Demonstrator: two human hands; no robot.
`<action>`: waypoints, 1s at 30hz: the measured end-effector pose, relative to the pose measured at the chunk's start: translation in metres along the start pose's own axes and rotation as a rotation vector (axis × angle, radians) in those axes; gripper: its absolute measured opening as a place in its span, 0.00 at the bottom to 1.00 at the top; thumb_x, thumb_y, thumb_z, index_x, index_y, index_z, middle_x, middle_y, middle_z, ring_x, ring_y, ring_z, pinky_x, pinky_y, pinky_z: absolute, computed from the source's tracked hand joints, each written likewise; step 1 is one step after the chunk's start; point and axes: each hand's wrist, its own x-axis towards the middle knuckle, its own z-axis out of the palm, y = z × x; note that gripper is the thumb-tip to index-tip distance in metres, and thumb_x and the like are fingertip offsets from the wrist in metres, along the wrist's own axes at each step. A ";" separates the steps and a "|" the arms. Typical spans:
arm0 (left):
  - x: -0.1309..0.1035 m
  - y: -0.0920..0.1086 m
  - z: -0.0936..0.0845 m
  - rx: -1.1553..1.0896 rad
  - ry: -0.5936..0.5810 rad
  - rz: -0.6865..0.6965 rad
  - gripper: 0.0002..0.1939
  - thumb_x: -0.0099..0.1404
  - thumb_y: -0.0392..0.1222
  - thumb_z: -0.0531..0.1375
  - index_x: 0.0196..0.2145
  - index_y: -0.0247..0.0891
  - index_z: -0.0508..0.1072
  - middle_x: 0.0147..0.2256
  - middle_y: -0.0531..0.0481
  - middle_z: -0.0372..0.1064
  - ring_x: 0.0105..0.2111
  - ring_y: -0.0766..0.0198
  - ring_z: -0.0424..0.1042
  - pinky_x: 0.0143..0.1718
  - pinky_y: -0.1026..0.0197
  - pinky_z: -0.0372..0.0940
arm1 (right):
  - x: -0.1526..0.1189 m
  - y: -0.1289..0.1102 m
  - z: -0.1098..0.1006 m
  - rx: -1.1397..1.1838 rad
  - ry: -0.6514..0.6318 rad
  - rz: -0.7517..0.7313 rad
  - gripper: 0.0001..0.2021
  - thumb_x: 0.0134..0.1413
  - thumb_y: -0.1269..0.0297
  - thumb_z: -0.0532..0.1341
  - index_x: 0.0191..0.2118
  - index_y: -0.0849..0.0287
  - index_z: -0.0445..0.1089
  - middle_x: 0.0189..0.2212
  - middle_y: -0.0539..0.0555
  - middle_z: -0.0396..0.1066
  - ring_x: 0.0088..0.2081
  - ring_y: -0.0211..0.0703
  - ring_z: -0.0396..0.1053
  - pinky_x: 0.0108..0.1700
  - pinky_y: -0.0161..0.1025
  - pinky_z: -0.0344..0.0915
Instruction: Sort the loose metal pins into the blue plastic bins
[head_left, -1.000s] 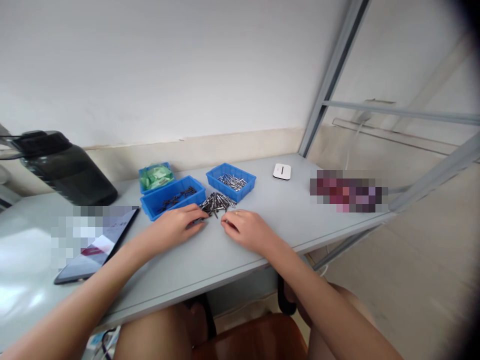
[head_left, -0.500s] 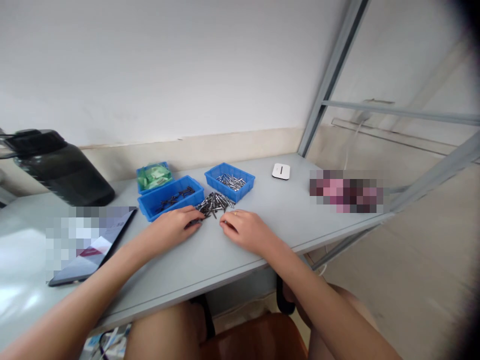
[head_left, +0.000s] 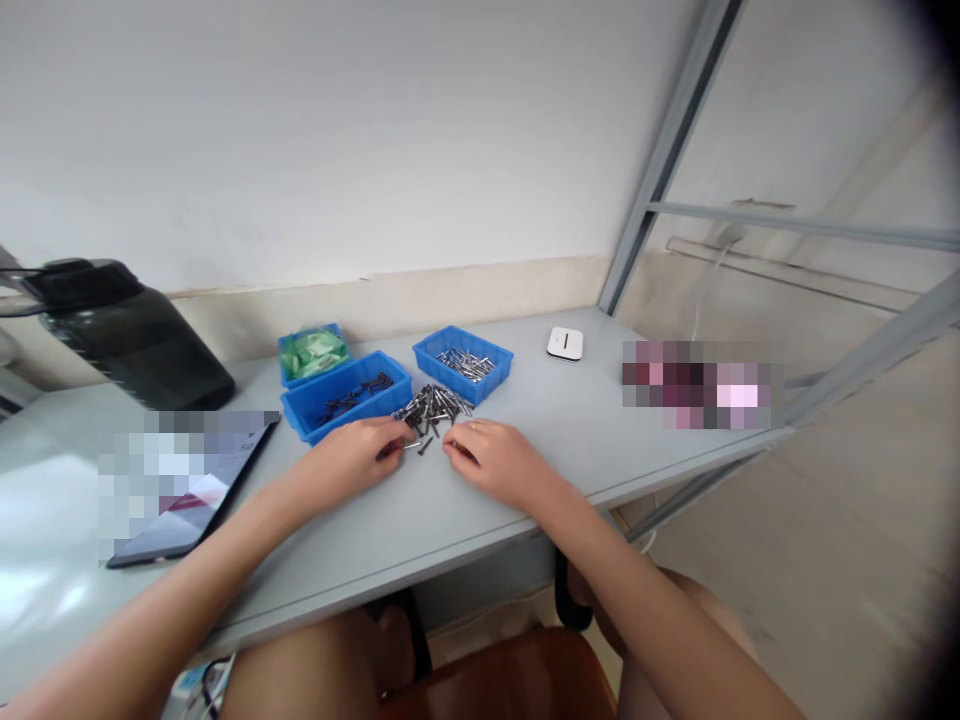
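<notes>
A mixed pile of silver and dark screws (head_left: 433, 405) lies on the grey table (head_left: 480, 520). My left hand (head_left: 369, 450) is at the pile's left front, its fingers closed on a silver screw (head_left: 412, 445). One dark screw (head_left: 426, 444) lies loose between my hands. At the right front of the pile, my right hand (head_left: 484, 455) has thumb and fingertips curled together; what they hold, if anything, is hidden. Behind the pile, one blue box (head_left: 487, 385) contains silver screws, and a longer blue box (head_left: 300, 420) to the left contains dark screws.
A third blue box (head_left: 285, 372) with green packets stands at the back left. Further left are a dark bottle (head_left: 150, 340) and a tablet (head_left: 202, 495). A white device (head_left: 565, 343) and a blurred pink item (head_left: 690, 385) are on the right.
My left fingers have drawn back slightly from the pile, and a silver screw now shows at their tips. A dark screw now lies apart in front of the pile. My right hand is nearly unchanged.
</notes>
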 end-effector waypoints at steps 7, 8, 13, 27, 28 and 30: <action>-0.001 0.005 -0.001 -0.060 0.086 0.051 0.11 0.63 0.38 0.52 0.41 0.41 0.70 0.33 0.50 0.71 0.33 0.61 0.71 0.34 0.62 0.64 | 0.001 -0.001 -0.001 0.004 -0.005 0.004 0.06 0.62 0.68 0.53 0.38 0.57 0.67 0.33 0.52 0.72 0.37 0.41 0.68 0.41 0.36 0.60; -0.001 0.006 -0.001 -0.072 0.093 0.071 0.11 0.63 0.38 0.52 0.42 0.40 0.70 0.33 0.50 0.70 0.33 0.61 0.71 0.35 0.62 0.64 | 0.000 -0.002 -0.001 0.006 -0.002 0.007 0.06 0.62 0.67 0.53 0.39 0.57 0.66 0.33 0.52 0.72 0.37 0.41 0.68 0.41 0.36 0.60; -0.003 0.014 -0.004 -0.123 0.065 0.157 0.10 0.66 0.38 0.51 0.42 0.40 0.68 0.36 0.50 0.69 0.37 0.62 0.70 0.39 0.62 0.64 | -0.001 -0.002 -0.003 0.025 0.017 0.031 0.09 0.62 0.65 0.55 0.47 0.56 0.64 0.32 0.51 0.71 0.36 0.42 0.68 0.40 0.36 0.61; -0.004 0.017 -0.003 -0.063 0.121 0.143 0.11 0.68 0.42 0.51 0.44 0.41 0.69 0.37 0.48 0.70 0.38 0.61 0.70 0.40 0.61 0.65 | -0.001 -0.001 -0.001 -0.064 0.015 -0.075 0.10 0.66 0.64 0.50 0.42 0.59 0.67 0.33 0.54 0.73 0.37 0.42 0.69 0.40 0.36 0.61; -0.004 0.016 -0.003 -0.056 0.122 0.137 0.10 0.68 0.43 0.52 0.43 0.40 0.70 0.37 0.48 0.71 0.38 0.60 0.70 0.40 0.61 0.64 | -0.001 -0.002 -0.001 -0.060 0.022 -0.067 0.10 0.66 0.64 0.50 0.42 0.59 0.67 0.33 0.54 0.73 0.37 0.42 0.69 0.40 0.36 0.61; -0.004 0.015 -0.004 -0.048 0.116 0.129 0.10 0.68 0.43 0.52 0.40 0.40 0.71 0.36 0.49 0.71 0.38 0.60 0.70 0.40 0.61 0.64 | -0.001 -0.003 -0.003 -0.051 0.039 -0.052 0.10 0.66 0.64 0.50 0.42 0.58 0.68 0.33 0.54 0.73 0.37 0.42 0.70 0.40 0.36 0.61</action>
